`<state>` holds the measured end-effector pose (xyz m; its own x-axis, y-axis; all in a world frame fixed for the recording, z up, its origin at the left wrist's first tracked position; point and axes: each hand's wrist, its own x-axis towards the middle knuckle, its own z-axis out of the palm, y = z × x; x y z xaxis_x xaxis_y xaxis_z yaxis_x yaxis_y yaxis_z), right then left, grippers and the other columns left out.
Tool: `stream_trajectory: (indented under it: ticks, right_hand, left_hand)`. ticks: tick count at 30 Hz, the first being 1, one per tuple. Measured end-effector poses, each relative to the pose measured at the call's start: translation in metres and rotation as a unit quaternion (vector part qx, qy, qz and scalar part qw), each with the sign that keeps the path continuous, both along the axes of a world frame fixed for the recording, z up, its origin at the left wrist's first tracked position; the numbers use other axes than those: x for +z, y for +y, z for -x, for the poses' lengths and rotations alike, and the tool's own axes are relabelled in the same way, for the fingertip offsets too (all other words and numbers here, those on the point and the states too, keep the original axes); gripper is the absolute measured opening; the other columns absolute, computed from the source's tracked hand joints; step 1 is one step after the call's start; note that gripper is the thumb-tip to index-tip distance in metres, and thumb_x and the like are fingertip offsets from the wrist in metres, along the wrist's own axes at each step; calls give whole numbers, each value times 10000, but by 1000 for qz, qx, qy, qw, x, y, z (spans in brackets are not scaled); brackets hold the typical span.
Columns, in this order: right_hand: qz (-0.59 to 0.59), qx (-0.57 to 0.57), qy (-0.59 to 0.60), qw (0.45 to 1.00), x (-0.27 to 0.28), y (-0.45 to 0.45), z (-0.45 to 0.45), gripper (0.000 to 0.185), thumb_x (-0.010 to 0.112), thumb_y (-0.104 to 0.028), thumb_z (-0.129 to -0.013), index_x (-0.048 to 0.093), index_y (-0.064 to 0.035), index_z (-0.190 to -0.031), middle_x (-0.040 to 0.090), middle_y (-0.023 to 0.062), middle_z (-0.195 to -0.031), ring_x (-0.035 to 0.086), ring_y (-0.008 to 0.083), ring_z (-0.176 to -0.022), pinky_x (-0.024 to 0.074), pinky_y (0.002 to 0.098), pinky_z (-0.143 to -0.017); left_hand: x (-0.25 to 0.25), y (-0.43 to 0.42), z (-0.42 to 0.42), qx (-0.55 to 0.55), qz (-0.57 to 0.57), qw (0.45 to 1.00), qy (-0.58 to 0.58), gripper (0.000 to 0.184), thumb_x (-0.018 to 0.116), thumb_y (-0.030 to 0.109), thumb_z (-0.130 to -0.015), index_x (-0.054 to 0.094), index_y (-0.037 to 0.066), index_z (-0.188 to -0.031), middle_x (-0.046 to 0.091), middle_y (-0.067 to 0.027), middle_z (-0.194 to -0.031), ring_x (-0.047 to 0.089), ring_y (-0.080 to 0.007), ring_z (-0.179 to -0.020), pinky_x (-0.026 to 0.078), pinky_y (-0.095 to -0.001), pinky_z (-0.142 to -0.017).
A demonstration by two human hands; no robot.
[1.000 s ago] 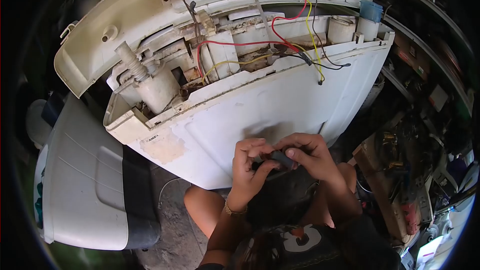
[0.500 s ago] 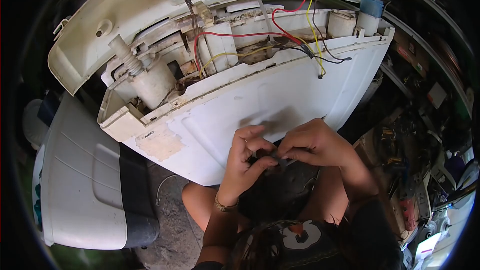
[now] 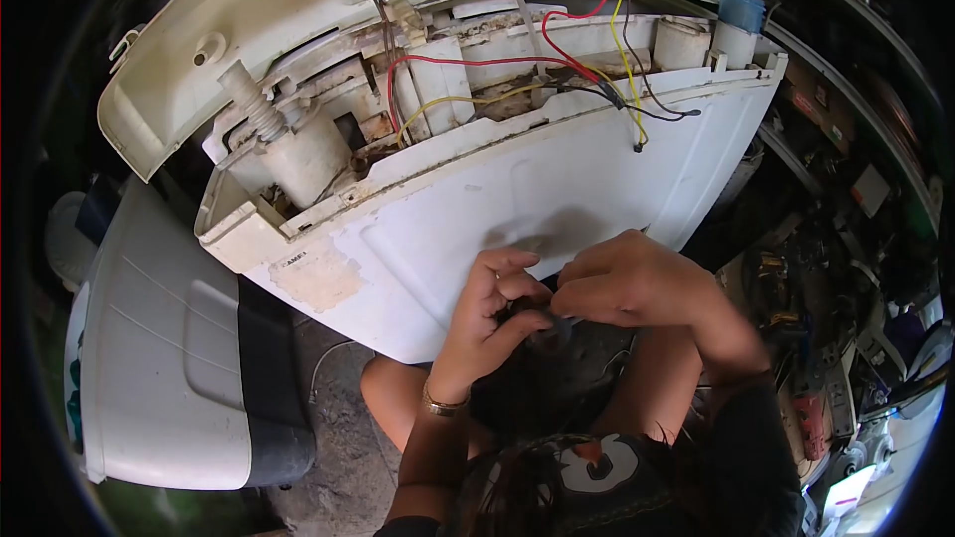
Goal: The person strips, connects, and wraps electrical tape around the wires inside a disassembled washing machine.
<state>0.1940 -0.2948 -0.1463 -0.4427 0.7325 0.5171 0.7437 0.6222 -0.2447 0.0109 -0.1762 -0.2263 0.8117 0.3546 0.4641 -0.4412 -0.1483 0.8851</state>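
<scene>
My left hand has its thumb and fingers curled round a small dark part, mostly hidden by the fingers, its kind unclear. Close beside it, my right hand is closed in a pinch at the same part; whatever its fingertips grip is hidden. Both hands are above my lap, in front of the white side panel of what looks like a washing machine. Its top is open, and red, yellow and black wires hang over the panel's upper edge.
The machine's detached-looking top cover leans back behind it. A ridged hose rises at the left corner. A grey and white tub-like body stands on the left. Tools and parts, including a red item, crowd the right side.
My right hand has rotated at the wrist, its knuckles turning over and its fingers curling more, with the forearm swinging slightly right. My left hand has stayed nearly in place.
</scene>
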Motion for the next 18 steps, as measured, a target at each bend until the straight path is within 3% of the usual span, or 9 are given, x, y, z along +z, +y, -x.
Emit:
stream_trajectory:
  ticks: [2, 8, 11, 14, 18]
  right_hand:
    - [-5, -17, -73, 997, 2, 0, 2, 163, 698, -113, -751, 562, -93, -838, 557, 26, -734, 610, 241, -648, 486, 348, -549]
    - [-52, -42, -98, 993, -5, 4, 11, 239, 716, -116, -702, 517, -98, -834, 534, 20, -770, 599, 226, -706, 481, 350, -548]
    - [-19, -11, 29, 999, -9, 4, 5, 228, 715, -104, -708, 529, -97, -839, 520, 23, -768, 589, 224, -689, 480, 348, -552]
    - [-99, -25, 22, 995, -8, 9, 7, 214, 717, -100, -713, 547, -101, -843, 512, 21, -764, 586, 217, -681, 479, 343, -555]
    - [-88, -6, -34, 996, 2, 7, 7, 207, 724, -118, -703, 567, -114, -838, 521, 13, -772, 587, 203, -680, 489, 334, -555]
  left_hand:
    - [0, 0, 1, -7, 19, 1000, 2, 566, 632, -86, -834, 333, 26, -1302, 630, -91, -976, 601, -146, -923, 450, -253, -839]
    - [4, -2, 1, -7, 62, 998, -21, 482, 601, -45, -874, 340, 34, -1271, 640, -101, -944, 594, -130, -878, 449, -244, -806]
    - [2, 5, 3, -14, 54, 998, -41, 451, 587, -32, -888, 343, 43, -1260, 642, -105, -942, 588, -123, -858, 447, -235, -773]
    - [1, 6, 5, -20, 64, 997, -25, 442, 583, -30, -890, 343, 51, -1252, 644, -107, -946, 586, -119, -848, 445, -229, -746]
    - [5, 1, 3, -21, 66, 997, -17, 443, 584, -31, -890, 336, 55, -1246, 643, -105, -944, 589, -119, -847, 448, -227, -735]
